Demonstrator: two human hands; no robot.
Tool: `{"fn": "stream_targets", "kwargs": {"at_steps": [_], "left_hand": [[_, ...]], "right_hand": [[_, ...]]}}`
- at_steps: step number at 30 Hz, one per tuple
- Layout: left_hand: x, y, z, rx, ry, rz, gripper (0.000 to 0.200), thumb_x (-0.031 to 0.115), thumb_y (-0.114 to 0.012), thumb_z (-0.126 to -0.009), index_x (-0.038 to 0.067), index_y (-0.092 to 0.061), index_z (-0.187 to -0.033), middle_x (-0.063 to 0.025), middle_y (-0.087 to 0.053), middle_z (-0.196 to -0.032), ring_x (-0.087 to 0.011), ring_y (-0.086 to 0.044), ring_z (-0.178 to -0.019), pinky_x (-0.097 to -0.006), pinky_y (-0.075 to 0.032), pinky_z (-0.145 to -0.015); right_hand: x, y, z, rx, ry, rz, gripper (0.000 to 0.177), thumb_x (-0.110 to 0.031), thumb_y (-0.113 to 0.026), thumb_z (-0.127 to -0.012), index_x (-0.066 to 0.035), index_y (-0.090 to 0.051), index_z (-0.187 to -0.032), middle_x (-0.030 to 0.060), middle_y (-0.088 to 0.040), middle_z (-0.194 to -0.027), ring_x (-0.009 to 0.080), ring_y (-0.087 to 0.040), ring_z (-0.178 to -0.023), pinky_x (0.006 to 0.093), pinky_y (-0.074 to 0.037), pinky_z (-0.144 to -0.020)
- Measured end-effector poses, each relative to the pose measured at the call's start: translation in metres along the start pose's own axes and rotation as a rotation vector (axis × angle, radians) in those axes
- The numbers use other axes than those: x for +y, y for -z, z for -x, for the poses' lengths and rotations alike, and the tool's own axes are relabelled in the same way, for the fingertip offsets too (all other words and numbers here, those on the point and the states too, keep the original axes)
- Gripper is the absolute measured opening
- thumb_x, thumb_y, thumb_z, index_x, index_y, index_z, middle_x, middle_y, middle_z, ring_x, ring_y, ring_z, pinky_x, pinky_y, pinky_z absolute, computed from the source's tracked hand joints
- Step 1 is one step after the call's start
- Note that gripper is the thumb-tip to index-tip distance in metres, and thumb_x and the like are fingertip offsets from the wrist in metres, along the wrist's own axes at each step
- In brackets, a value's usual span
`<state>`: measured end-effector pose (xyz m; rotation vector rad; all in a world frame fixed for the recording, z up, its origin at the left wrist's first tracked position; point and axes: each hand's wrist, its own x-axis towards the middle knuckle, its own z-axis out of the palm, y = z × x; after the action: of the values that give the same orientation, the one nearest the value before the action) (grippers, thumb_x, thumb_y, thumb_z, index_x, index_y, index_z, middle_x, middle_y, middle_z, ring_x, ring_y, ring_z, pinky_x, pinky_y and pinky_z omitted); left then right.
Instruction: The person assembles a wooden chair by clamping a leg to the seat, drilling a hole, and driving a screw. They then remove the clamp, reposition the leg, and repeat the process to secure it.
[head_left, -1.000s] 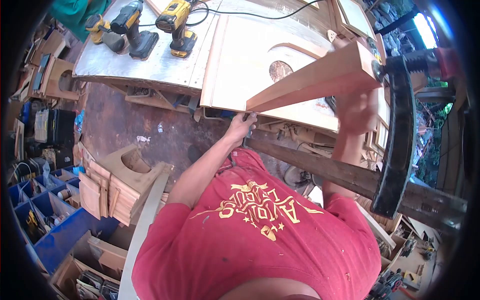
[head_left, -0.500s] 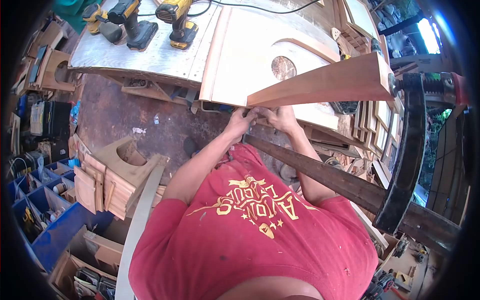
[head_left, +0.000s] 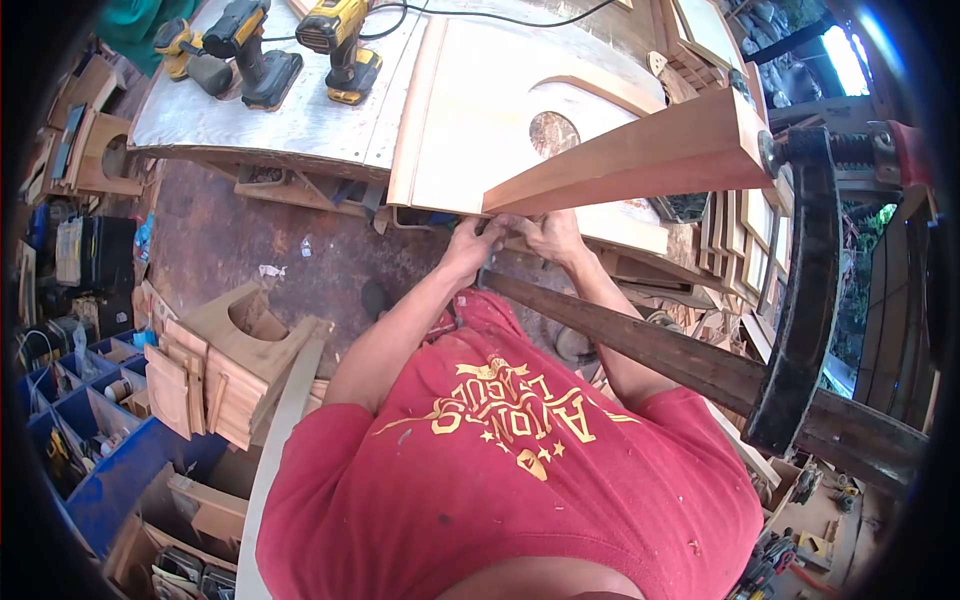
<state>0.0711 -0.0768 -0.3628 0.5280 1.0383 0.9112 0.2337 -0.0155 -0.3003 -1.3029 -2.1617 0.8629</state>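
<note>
My left hand (head_left: 470, 246) and my right hand (head_left: 552, 238) meet at the near edge of a pale wooden panel (head_left: 470, 110). The fingers of both are curled and pressed together; whatever they pinch is hidden between them. Just above them lies the narrow end of a reddish-brown wooden board (head_left: 640, 152), standing on edge across the panel. A large bar clamp (head_left: 650, 350) runs from below my hands to the right. Its screw pad sits against the board's far right end, while the jaw near my hands is mostly hidden.
Several yellow-black cordless power tools (head_left: 345, 50) stand on the workbench (head_left: 190, 110) with a black cable behind. Wooden box parts (head_left: 235, 355) and blue compartment bins (head_left: 110, 465) are at lower left. Stacked frames (head_left: 735, 235) lean at right.
The view has shifted a little, so bench, board and clamp appear slightly further left. My hands stay together at the panel edge, fingers barely changed.
</note>
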Motion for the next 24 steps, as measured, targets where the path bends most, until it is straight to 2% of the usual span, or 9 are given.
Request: {"fn": "stream_targets", "kwargs": {"at_steps": [3,7,10,15,18,21,24], "left_hand": [[-0.004,0.001,-0.004,0.013,-0.032,-0.006,0.041,0.031,-0.056,-0.105,-0.003,-0.054,-0.129,-0.0076,-0.063,-0.106,-0.0129,-0.058,-0.081,-0.0274,-0.049,-0.062],[-0.001,0.0,-0.001,-0.003,-0.042,0.01,0.041,0.031,-0.056,-0.105,-0.001,-0.054,-0.13,-0.0069,-0.063,-0.107,-0.0128,-0.058,-0.081,-0.0272,-0.049,-0.062],[0.01,-0.008,0.007,0.061,-0.017,0.107,0.022,0.018,-0.062,-0.103,-0.001,-0.061,-0.113,-0.0028,-0.062,-0.094,-0.0101,-0.054,-0.076,-0.0273,-0.045,-0.066],[0.008,-0.008,0.008,0.061,-0.008,0.116,0.024,0.021,-0.061,-0.104,0.0,-0.06,-0.115,-0.0022,-0.062,-0.092,-0.0094,-0.054,-0.074,-0.0267,-0.045,-0.064],[0.01,-0.009,0.008,0.082,0.004,0.093,0.024,0.02,-0.061,-0.104,0.0,-0.059,-0.116,-0.002,-0.062,-0.091,-0.0091,-0.053,-0.074,-0.0265,-0.044,-0.063],[0.005,-0.007,0.004,0.079,0.007,0.09,0.023,0.019,-0.061,-0.103,0.0,-0.06,-0.117,-0.002,-0.062,-0.091,-0.0092,-0.053,-0.074,-0.0264,-0.044,-0.063],[0.004,-0.009,0.005,0.076,-0.014,0.113,0.023,0.018,-0.061,-0.103,-0.001,-0.06,-0.116,-0.0025,-0.062,-0.092,-0.0092,-0.053,-0.074,-0.0264,-0.045,-0.064]], "right_hand": [[-0.014,0.006,-0.004,0.004,0.01,-0.01,0.028,-0.007,-0.073,-0.075,-0.007,-0.074,-0.103,0.0141,-0.07,-0.093,0.0327,-0.067,-0.085,0.0427,-0.054,-0.076],[-0.003,0.004,-0.004,0.012,0.079,0.058,0.027,-0.007,-0.074,-0.075,-0.007,-0.074,-0.102,0.0146,-0.07,-0.094,0.0329,-0.068,-0.086,0.0432,-0.054,-0.076],[-0.016,0.008,-0.005,0.006,0.081,0.018,0.027,-0.009,-0.076,-0.075,-0.007,-0.075,-0.101,0.0144,-0.071,-0.095,0.0315,-0.068,-0.085,0.0427,-0.054,-0.075],[-0.029,0.007,-0.005,-0.004,-0.028,-0.091,0.027,-0.01,-0.079,-0.074,-0.006,-0.074,-0.101,0.0143,-0.07,-0.094,0.0292,-0.068,-0.082,0.0422,-0.054,-0.072],[-0.016,0.005,-0.004,0.049,0.077,0.024,0.029,-0.008,-0.077,-0.074,-0.004,-0.072,-0.102,0.0151,-0.068,-0.093,0.03,-0.068,-0.081,0.0421,-0.055,-0.071],[0.008,0.002,-0.006,-0.028,0.045,-0.026,0.03,-0.008,-0.076,-0.073,-0.003,-0.07,-0.103,0.0158,-0.067,-0.092,0.031,-0.067,-0.08,0.0421,-0.054,-0.071],[-0.01,0.008,-0.007,-0.035,0.037,0.003,0.031,-0.005,-0.072,-0.073,-0.004,-0.07,-0.105,0.0165,-0.067,-0.093,0.032,-0.067,-0.081,0.0423,-0.055,-0.072]]}}
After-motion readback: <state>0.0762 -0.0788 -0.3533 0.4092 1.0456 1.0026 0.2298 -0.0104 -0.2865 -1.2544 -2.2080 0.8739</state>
